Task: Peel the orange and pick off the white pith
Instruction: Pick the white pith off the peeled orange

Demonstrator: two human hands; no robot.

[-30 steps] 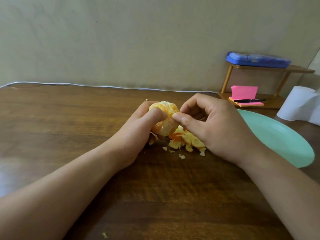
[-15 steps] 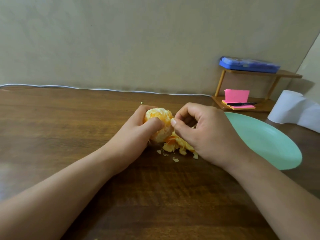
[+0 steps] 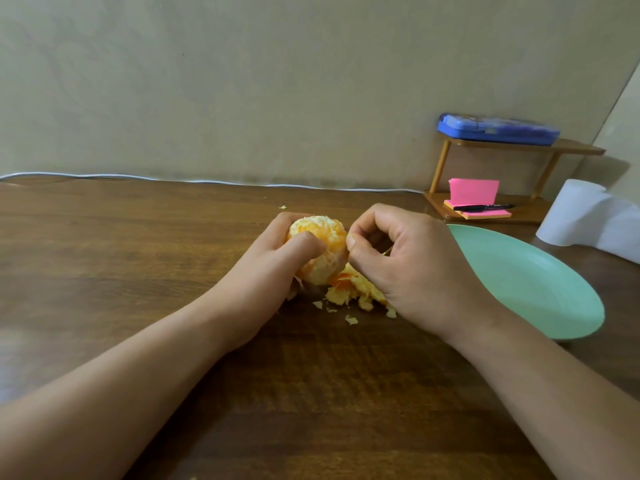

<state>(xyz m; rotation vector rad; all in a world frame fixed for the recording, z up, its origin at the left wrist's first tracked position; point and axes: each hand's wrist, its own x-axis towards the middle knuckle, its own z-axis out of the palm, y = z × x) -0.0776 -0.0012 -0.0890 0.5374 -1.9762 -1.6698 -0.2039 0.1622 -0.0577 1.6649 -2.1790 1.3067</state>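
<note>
A peeled orange (image 3: 320,237), streaked with pale pith, sits at the table's middle in my left hand (image 3: 273,268), whose thumb presses across its front. My right hand (image 3: 405,261) touches the orange's right side, thumb and forefinger pinched together at its surface; whether a shred of pith is between them is too small to tell. A heap of torn peel and pith (image 3: 349,291) lies on the wood just below the orange, partly under my right hand.
A pale green plate (image 3: 540,289) lies right of my right hand. Behind it stand a small wooden shelf (image 3: 446,161) with a blue case (image 3: 498,128), pink sticky notes (image 3: 472,192) and a pen, and a paper roll (image 3: 581,213). A white cable (image 3: 138,177) runs along the wall.
My right thumb and forefinger have closed in against the orange's right side. The view has shifted a little, so both hands and the orange sit slightly higher and leftward.
</note>
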